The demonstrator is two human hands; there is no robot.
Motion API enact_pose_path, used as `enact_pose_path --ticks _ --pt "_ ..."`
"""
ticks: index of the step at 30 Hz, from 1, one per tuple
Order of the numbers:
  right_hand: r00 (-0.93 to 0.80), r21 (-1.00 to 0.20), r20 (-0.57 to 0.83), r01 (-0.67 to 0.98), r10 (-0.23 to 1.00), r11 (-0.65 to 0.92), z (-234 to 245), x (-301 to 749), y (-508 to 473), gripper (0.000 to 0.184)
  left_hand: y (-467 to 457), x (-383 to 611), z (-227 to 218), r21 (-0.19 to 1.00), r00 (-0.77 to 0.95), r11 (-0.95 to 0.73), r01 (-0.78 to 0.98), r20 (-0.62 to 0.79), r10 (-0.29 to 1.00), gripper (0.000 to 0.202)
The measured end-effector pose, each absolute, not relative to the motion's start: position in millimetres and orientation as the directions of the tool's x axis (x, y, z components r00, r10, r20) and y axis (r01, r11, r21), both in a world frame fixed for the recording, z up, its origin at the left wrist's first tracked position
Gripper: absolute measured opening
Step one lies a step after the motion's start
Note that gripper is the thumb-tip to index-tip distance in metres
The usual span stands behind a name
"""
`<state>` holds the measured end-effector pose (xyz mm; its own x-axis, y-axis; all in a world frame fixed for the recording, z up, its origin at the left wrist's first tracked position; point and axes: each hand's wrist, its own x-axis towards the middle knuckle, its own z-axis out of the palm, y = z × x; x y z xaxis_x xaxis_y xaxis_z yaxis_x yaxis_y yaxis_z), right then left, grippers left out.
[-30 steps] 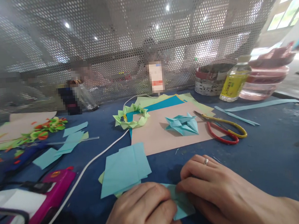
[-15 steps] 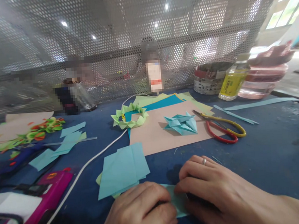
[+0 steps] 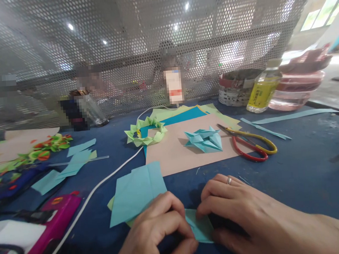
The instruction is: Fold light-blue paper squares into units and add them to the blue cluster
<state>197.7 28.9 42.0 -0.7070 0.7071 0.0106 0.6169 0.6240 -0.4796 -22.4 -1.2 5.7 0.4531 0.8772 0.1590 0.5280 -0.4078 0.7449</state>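
Observation:
A small piece of blue paper lies on the dark blue table between my two hands, its outer edges covered by fingers. My left hand pinches its left edge with thumb and curled fingers. From the right, my right hand, with a ring on one finger, grips the other edge, fingertips resting on the sheet. Beside my left hand is a stack of blue paper sheets, partly hidden by that hand. Beyond the hands, a folded blue paper piece sits on a pale pink sheet.
Red-and-yellow-handled scissors lie at right near blue paper strips. A green folded paper ring stands at centre. A white cable runs past a magenta power strip. A yellow-labelled bottle stands by a perforated screen.
My left hand has lifted and opened its curl a little, with thumb and fingertips now at the paper's left edge. My right hand stays nearly in place. The view has shifted slightly.

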Motion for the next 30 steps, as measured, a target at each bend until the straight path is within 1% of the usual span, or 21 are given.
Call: enact_pose_path --ticks 2,5,9,11,14,19,25,30 --pt "-0.717 -0.499 -0.009 0.607 0.697 0.618 42.5 197.5 28.8 0.030 0.6 -21.9 7.8 0.727 0.442 -0.398 0.559 0.145 0.885 0.017" --pt "-0.730 -0.527 -0.032 0.593 0.683 0.609 42.3 197.8 29.8 0.029 2.8 -21.9 8.6 0.681 0.472 -0.434 0.589 0.146 0.869 0.014" --pt "-0.742 -0.530 -0.043 0.585 0.669 0.614 42.6 198.6 30.8 0.024 0.8 -20.5 6.7 0.644 0.465 -0.438 0.627 0.142 0.874 0.015" --pt "-0.751 -0.526 -0.045 0.578 0.659 0.623 43.4 199.2 31.1 0.021 -1.3 -19.2 4.9 0.646 0.444 -0.429 0.632 0.153 0.883 0.017" --pt "-0.746 -0.513 -0.038 0.586 0.665 0.627 43.9 200.4 32.1 0.022 -3.0 -18.3 0.9 0.666 0.418 -0.420 0.616 0.176 0.891 0.017" --pt "-0.763 -0.533 -0.022 0.555 0.646 0.639 41.1 200.9 32.6 0.016 -2.1 -19.5 -5.3 0.661 0.438 -0.459 0.594 0.213 0.873 0.013" --pt "-0.763 -0.514 -0.028 0.565 0.646 0.645 43.0 200.0 31.5 0.021 -2.3 -18.3 -4.9 0.650 0.424 -0.446 0.615 0.205 0.882 0.016" --pt "-0.748 -0.524 -0.017 0.572 0.664 0.631 41.9 199.3 29.8 0.019 -2.4 -15.6 -3.7 0.643 0.411 -0.447 0.622 0.218 0.885 0.017"
